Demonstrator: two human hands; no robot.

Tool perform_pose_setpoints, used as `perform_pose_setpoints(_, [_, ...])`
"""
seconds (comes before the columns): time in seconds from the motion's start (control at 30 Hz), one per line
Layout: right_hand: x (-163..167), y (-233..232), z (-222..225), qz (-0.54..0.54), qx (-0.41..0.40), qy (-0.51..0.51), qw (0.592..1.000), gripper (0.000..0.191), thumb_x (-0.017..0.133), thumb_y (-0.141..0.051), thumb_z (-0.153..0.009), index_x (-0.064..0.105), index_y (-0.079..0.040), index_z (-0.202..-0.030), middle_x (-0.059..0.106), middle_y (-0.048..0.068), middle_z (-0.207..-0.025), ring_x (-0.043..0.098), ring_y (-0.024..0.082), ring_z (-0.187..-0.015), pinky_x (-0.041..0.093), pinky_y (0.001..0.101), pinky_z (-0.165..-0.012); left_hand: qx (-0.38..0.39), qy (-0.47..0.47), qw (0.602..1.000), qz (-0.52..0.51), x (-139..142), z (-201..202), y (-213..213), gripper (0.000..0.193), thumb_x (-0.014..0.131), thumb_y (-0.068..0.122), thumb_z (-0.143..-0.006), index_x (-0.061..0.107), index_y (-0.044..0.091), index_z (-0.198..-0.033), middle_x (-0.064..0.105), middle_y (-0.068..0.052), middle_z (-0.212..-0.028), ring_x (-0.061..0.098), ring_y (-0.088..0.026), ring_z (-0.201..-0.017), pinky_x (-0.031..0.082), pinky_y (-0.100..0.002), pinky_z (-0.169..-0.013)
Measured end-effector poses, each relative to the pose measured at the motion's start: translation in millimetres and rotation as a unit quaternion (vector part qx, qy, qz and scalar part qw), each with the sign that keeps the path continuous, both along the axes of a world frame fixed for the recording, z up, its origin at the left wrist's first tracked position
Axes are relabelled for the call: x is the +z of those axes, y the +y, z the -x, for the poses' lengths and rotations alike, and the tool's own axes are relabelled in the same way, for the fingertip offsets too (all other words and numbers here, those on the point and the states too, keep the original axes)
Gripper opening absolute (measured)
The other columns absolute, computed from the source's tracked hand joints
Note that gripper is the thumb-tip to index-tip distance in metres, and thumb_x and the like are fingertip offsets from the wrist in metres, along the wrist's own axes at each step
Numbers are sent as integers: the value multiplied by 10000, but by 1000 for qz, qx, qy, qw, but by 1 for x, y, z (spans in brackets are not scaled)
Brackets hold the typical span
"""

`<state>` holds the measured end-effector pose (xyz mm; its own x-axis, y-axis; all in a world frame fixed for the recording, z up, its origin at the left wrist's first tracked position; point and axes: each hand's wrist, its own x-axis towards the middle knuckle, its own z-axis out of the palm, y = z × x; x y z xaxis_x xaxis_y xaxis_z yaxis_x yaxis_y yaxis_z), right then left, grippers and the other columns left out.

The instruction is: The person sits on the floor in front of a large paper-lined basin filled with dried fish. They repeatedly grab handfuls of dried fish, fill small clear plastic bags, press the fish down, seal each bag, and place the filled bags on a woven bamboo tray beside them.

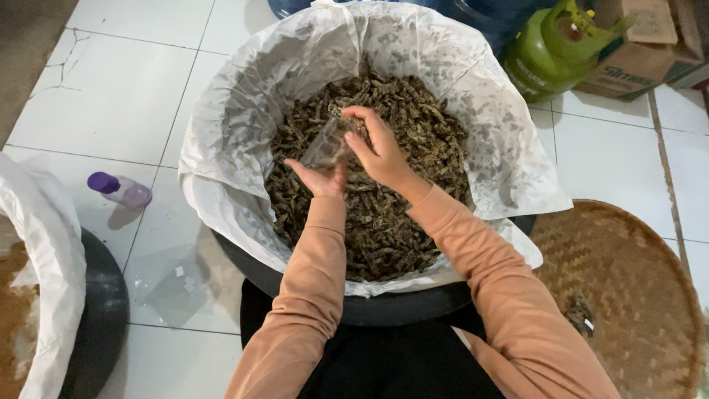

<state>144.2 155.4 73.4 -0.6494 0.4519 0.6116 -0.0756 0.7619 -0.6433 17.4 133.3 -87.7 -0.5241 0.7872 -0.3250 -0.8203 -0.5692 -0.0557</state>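
your left hand [319, 176] is palm-up over the middle of the tub, fingers curled round the lower end of a small clear plastic pouch [326, 146], so it's clamped on the pouch. pouch tilts up and away from that hand, mouth end toward your right hand [377, 148]. right hand sits just above and to the right of the left, fingertips [348, 114] pinched together at the pouch mouth w/ a few dark bits between them; closed on the pieces, touching the pouch rim. can't tell how full the pouch is, plastic is see-thru and the stuff behind it is the same colour.

directly under both hands: heap of dark brown dried pieces [384, 222], long crinkly strips, filling the tub. they lie on a white plastic liner [236, 118] that folds out over the rim of the black tub [384, 307]. both peach sleeves come up from the near edge of the tub.

left of your left hand, well apart, on the white tile floor [133, 81]: small clear bottle w/ purple cap [120, 189], lying on its side. nearer you from it, flat clear empty pouches [173, 284] on the tile. far left edge, another black tub w/ white liner [52, 244], brownish stuff inside.

right of your right arm: round woven bamboo tray [628, 281], on the floor, just beside the tub. beyond the tub on the right, green gas cylinder [550, 48] and a cardboard box [642, 44], next to each other.
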Motion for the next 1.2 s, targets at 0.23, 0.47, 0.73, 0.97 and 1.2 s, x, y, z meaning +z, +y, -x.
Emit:
perform_pose_setpoints(0.23, [27, 5, -26, 102, -58, -63, 991, 279, 723, 29, -939, 560, 3, -1164, 664, 68, -1127, 737, 118, -983, 608, 218, -781, -18, -67, 998, -5, 0, 4, 7, 1112, 530, 846, -840, 305, 49, -1582, 418, -228, -1539, 464, -422, -1388, 484, -586, -1141])
perform_pose_setpoints(0.47, [63, 14, -32, 14, -74, -112, 991, 120, 675, 75, -928, 697, 5, -1023, 714, 88, -1044, 660, 146, -768, 533, 252, -667, -20, 11, 999, -34, 2, 3, 5, 1128, 442, 882, -803, 356, 36, -1544, 471, -215, -1509, 479, -424, -1368, 394, -644, -1163])
perform_pose_setpoints(0.73, [29, 63, -8, 128, 12, 85, 988, 179, 726, -176, -1096, 738, -53, -1227, 706, 117, -1257, 720, 190, -1003, 634, 308, -898, -20, -75, 950, -301, 26, 23, -13, 1154, 603, 846, -887, 242, 14, -1600, 420, -300, -1548, 444, -484, -1421, 436, -561, -1077])
perform_pose_setpoints(0.97, [-56, 107, 15, 134, -173, -536, 815, 1288, 1002, -387, -627, 195, -316, -1628, -58, 225, -1658, 9, 497, -1513, 152, 618, -1208, 66, 0, 998, 15, 29, 53, -32, 1084, 589, 779, -741, 285, 138, -1562, 449, -194, -1494, 475, -452, -1365, 465, -661, -1060])
perform_pose_setpoints(1.2, [-88, 122, 23, 8, -170, -547, 820, 892, 906, -263, -714, 459, -261, -1485, 448, 239, -1323, 470, 461, -1170, 430, 549, -981, 42, -69, 994, -68, 2, 38, -4, 1023, 512, 780, -948, 283, 44, -1622, 389, -260, -1597, 445, -453, -1412, 392, -602, -1204])
